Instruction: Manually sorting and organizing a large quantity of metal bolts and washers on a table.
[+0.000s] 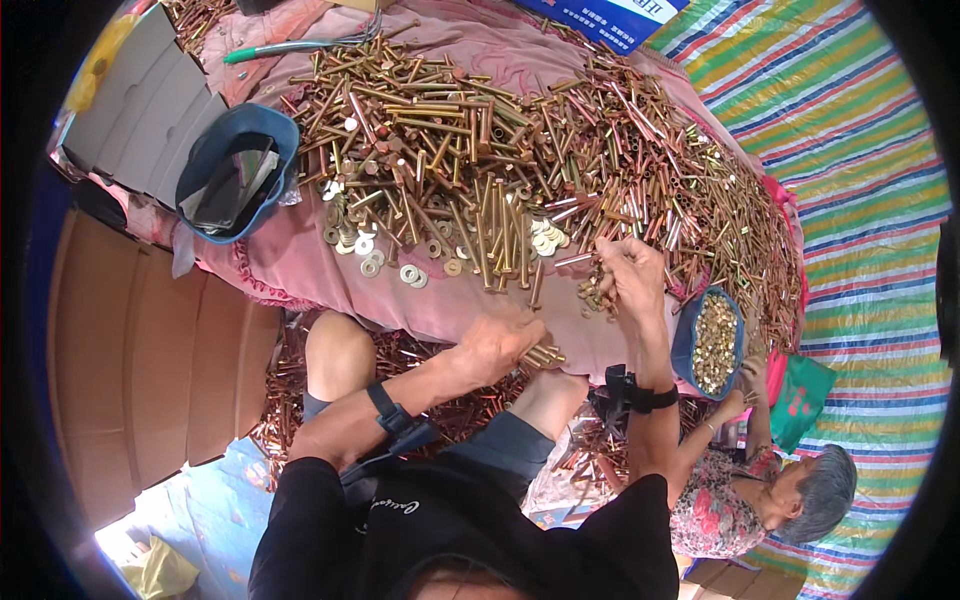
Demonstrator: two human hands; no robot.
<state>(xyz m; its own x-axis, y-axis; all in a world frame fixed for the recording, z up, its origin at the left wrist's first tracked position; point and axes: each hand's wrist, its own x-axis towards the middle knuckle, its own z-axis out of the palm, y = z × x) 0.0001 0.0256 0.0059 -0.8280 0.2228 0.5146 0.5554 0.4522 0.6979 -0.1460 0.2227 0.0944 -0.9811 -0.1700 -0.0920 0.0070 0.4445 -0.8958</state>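
head view: clamping a small bunch of brassy bolts (545,356) in the closed left hand (498,347), near the centre of the frame; pinching, by the look of it, a pinkish bolt (573,259) between the fingertips of the right hand (632,274), right of centre. judging from the piles, amounting to little more than one handful gathered, with plenty remaining in the broad loose heap (430,130) across the upper middle. looking slim, straight and thick-headed there, with a hard yellowish-to-copper sheen. strewn along its lower edge: flat, round washers (410,275), pale and ring-shaped. filled with small golden pieces (715,345), right of centre: a smooth blue tub (683,345). spread beneath the heap: soft, wrinkled pink cloth (330,295).
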